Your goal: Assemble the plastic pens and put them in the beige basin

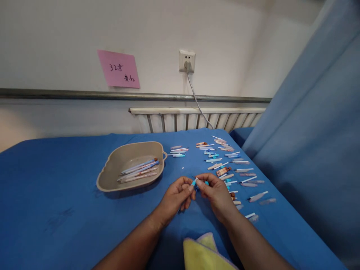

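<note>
My left hand [176, 197] and my right hand [215, 193] meet over the blue cloth [56, 195], both pinching a small blue and white pen part [194, 182] between their fingertips. A bit of blue plastic [206, 183] shows by my right fingers. Left of the hands stands a beige tray [112, 161] holding several assembled pens [139, 170]. To the right lie several loose pen parts [225, 167], refills and clear caps, spread in rows.
A yellow cloth [202, 253] lies at the near edge between my forearms. Behind the table are a white radiator [197, 118], a wall socket [187, 61] with a cable, and a pink note [118, 69]. A blue curtain [315, 120] hangs at right.
</note>
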Action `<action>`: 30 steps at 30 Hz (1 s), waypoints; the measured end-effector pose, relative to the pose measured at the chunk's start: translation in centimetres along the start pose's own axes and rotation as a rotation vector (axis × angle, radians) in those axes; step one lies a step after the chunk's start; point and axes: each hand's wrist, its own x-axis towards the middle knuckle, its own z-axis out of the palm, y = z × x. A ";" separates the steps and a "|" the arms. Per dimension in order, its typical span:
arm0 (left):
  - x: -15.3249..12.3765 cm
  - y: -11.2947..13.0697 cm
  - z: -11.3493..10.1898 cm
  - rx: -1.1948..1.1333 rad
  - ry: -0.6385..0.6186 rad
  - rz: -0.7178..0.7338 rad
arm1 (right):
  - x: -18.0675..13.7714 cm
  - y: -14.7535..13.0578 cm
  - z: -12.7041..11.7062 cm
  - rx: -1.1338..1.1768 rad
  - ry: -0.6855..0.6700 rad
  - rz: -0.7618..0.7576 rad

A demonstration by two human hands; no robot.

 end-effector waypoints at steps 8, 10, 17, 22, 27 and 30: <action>0.0 -0.1 0.2 0.074 -0.014 0.000 | 0.5 -0.7 -0.3 0.179 0.048 -0.066; 0.0 -0.1 0.2 0.084 -0.006 0.007 | 0.6 -1.2 -0.4 0.258 0.028 -0.042; 0.0 0.1 -0.2 0.099 0.034 0.035 | 0.3 -1.3 -1.1 -0.248 -0.045 -0.152; -0.2 0.3 0.0 0.147 0.013 0.047 | 0.2 -1.6 -1.5 -0.494 -0.128 -0.318; -0.3 0.3 0.1 0.173 0.007 0.039 | -0.1 -2.1 -1.7 -0.699 -0.155 -0.419; -0.3 0.2 0.2 0.203 0.006 0.043 | -0.2 -2.6 -2.0 -0.800 -0.194 -0.471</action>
